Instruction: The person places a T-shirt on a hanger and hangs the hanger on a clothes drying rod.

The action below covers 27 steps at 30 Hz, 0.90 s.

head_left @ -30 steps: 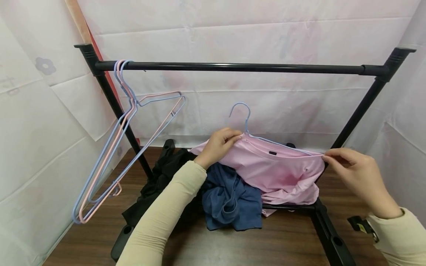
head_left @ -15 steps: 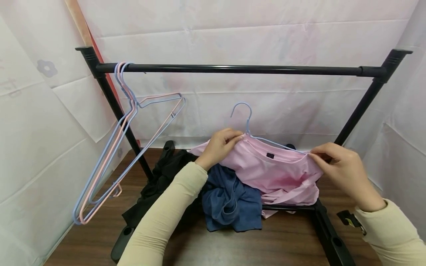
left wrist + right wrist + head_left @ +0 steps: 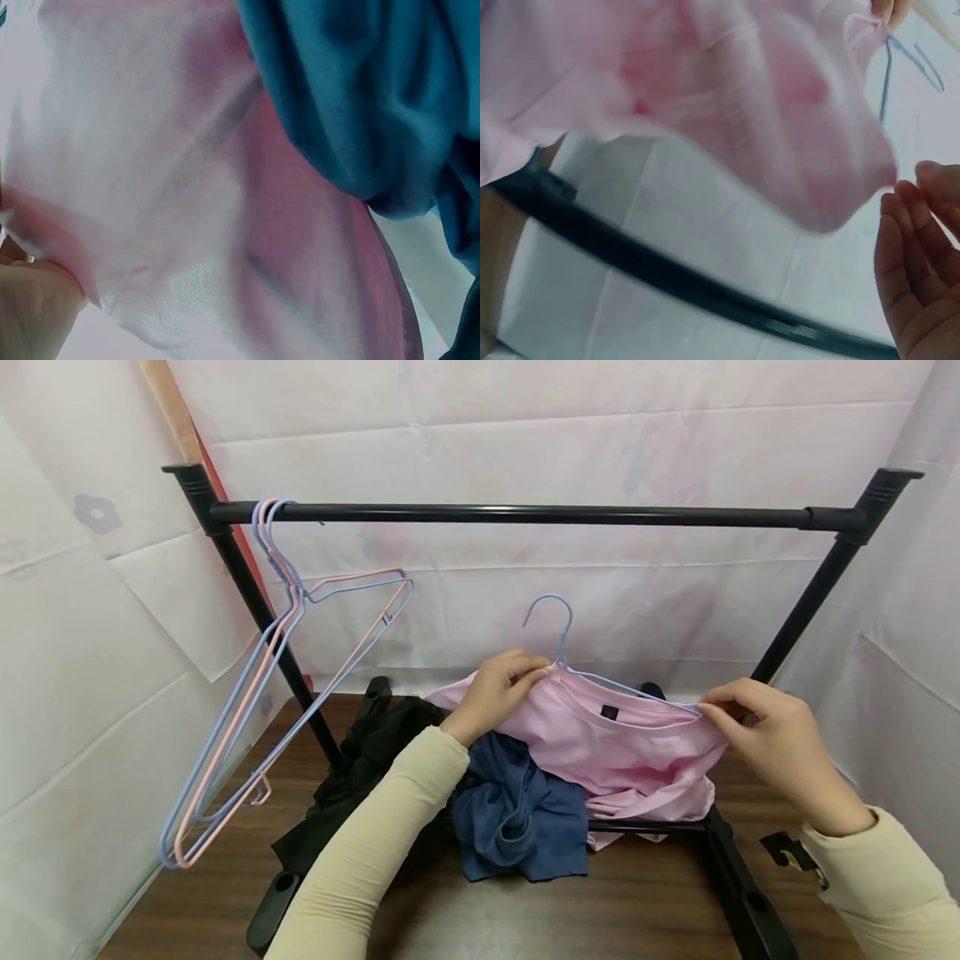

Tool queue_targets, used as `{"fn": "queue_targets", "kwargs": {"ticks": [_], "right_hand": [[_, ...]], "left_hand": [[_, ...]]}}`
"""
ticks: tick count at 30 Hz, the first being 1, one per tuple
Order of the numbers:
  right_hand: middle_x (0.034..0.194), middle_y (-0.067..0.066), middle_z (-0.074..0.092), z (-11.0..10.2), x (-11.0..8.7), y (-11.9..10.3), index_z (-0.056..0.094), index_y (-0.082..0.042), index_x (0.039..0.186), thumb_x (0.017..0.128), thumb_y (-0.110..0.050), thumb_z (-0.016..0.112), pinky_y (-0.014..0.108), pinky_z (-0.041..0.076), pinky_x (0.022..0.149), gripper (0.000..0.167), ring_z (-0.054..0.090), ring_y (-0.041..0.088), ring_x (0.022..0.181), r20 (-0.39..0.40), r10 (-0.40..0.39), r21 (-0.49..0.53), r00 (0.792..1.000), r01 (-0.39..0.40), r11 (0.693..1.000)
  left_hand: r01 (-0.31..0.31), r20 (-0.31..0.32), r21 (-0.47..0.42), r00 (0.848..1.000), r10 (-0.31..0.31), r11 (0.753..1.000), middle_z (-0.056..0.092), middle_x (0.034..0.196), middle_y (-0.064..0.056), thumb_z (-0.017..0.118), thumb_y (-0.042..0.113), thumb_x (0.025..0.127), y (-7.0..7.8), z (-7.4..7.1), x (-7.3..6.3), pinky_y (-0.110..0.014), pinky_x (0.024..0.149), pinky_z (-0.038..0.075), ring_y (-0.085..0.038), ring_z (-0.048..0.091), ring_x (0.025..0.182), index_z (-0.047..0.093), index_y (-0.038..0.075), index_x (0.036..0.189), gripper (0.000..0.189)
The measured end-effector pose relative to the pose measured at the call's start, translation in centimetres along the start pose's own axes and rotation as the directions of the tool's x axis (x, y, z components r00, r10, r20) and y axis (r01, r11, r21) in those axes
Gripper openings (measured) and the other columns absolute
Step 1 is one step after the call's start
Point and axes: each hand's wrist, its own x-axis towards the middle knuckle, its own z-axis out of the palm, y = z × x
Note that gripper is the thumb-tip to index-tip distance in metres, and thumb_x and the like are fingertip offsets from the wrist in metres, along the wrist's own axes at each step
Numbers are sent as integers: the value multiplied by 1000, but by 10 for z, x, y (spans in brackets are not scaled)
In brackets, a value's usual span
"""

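Note:
A pink shirt [image 3: 622,743] with a small dark neck label is draped around a light blue hanger [image 3: 564,635], whose hook points up. My left hand [image 3: 498,689] pinches the neckline beside the hanger's neck. My right hand [image 3: 780,747] pinches the other side of the neckline with thumb and fingertips, where the hanger's right arm ends. How much of the hanger lies inside the shirt is hidden by the cloth. In the right wrist view, the fingers [image 3: 904,247] are at the shirt's edge. The left wrist view shows mostly pink cloth.
A black rack bar [image 3: 480,513] spans the back. Blue and pink hangers [image 3: 247,693] hang at its left end. A blue garment [image 3: 517,818] and a black garment [image 3: 352,785] lie over the rack's lower bar. Dark wood-look surface [image 3: 637,902] below.
My right hand has moved left, bringing its side of the neckline inward toward the hanger's neck. The hanger's hook has shifted slightly right. My left hand has stayed almost still.

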Motion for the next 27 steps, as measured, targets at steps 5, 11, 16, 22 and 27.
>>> {"fn": "queue_targets", "kwargs": {"ticks": [5,11,16,22,27], "right_hand": [[86,-15,66,-5,-18,15,76,-13,92,76,3,80,1,40,69,23,49,-17,76,49,131,24,990,-133,991],[90,-36,58,-5,-33,24,77,-15,95,86,-8,75,4,38,65,12,50,-14,74,123,234,46,964,-241,969],[84,-26,66,0,-35,25,76,-12,90,87,-8,73,6,39,62,6,52,-10,70,65,250,125,966,-257,958],[81,-14,69,3,-31,25,76,-7,86,88,-9,73,3,40,64,4,54,-10,70,-29,225,174,974,-217,961],[82,-9,70,5,-24,22,76,-6,87,87,-8,73,1,41,66,4,56,-12,72,-85,203,187,976,-184,965]], "left_hand": [[4,-1,-6,1000,-4,1000,68,90,-2,63,20,97,0,-1,-1,-21,63,41,-10,50,71,75,10,108,20],[16,-4,-3,1000,-16,1000,68,89,-2,63,20,97,0,-2,-2,-21,63,41,-10,50,70,75,10,108,20],[18,-6,-17,1000,-18,1000,68,89,-4,63,19,96,0,-3,-1,-21,63,42,-10,51,70,75,9,108,20],[6,-12,-16,1000,-7,1000,67,86,-5,63,16,96,0,-5,-1,-21,60,40,-10,49,67,75,7,108,19],[-6,-24,-13,1000,5,1000,69,88,-7,63,14,96,-1,-7,-1,-21,62,41,-12,50,68,75,6,108,19]]}}
